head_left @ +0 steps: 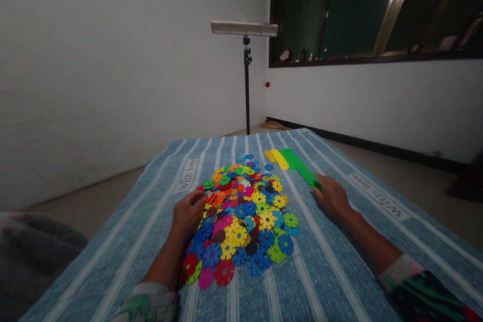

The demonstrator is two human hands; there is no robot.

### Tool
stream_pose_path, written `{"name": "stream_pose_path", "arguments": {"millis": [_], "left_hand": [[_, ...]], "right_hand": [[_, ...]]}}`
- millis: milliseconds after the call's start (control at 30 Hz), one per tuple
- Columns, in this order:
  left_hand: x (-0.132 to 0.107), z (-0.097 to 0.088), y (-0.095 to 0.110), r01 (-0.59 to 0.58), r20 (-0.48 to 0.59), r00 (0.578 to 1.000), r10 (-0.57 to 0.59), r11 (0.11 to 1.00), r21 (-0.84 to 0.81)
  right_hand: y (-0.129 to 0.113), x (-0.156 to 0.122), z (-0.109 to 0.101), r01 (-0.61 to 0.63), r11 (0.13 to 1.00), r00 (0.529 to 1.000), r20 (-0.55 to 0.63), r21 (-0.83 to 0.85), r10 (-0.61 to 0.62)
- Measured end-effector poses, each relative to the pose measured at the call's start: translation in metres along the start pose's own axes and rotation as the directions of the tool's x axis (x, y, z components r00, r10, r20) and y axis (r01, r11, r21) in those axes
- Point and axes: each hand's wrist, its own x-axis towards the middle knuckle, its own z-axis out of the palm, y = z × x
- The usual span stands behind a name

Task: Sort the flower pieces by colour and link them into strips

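Observation:
A heap of notched plastic discs [237,211] in many colours is spread on the striped cloth. At the heap's left edge is my left hand [188,214], its fingers curled in against the orange and red discs; what they hold, if anything, is hidden. To the right, my right hand [332,195] has its thumb and fingers closed on the near end of a row of overlapping green notched discs [302,168]. Beside that row's far end lie a shorter row of yellow discs [279,159] and a few orange-yellow discs [269,155].
A blue-and-white striped cloth [151,241] covers the table. Some loose blue discs [247,157] lie beyond the heap. Behind the table stands a lamp on a black pole [247,90]. Grey fabric [37,261] shows at the lower left.

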Motion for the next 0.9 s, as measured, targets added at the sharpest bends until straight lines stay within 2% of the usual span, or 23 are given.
{"name": "stream_pose_path", "arguments": {"millis": [100, 200, 300, 667, 767, 900], "left_hand": [[-0.001, -0.003, 0.003, 0.007, 0.003, 1.0, -0.007, 1.0, 0.014], [-0.001, -0.006, 0.006, 0.03, -0.005, 1.0, -0.029, 0.999, 0.038], [0.0, -0.009, 0.01, 0.024, -0.007, 1.0, -0.024, 0.997, 0.07], [0.006, -0.017, 0.015, 0.001, -0.021, 1.0, 0.003, 0.982, 0.191], [0.006, -0.019, 0.019, 0.008, -0.023, 1.0, -0.004, 0.976, 0.216], [0.004, -0.023, 0.028, 0.043, -0.011, 0.999, -0.042, 0.966, 0.255]], "right_hand": [[-0.018, -0.007, 0.004, 0.136, 0.99, 0.99, -0.042, 0.043, -0.134], [-0.039, -0.018, 0.014, 0.286, 0.953, 0.958, -0.067, 0.104, -0.28], [-0.055, -0.026, 0.024, 0.346, 0.929, 0.938, -0.056, 0.129, -0.342], [-0.064, -0.022, 0.035, 0.266, 0.939, 0.964, -0.072, 0.217, -0.257], [-0.072, -0.01, 0.041, 0.193, 0.947, 0.981, -0.081, 0.258, -0.177], [-0.082, 0.024, 0.053, 0.087, 0.944, 0.995, -0.081, 0.319, -0.064]]}}
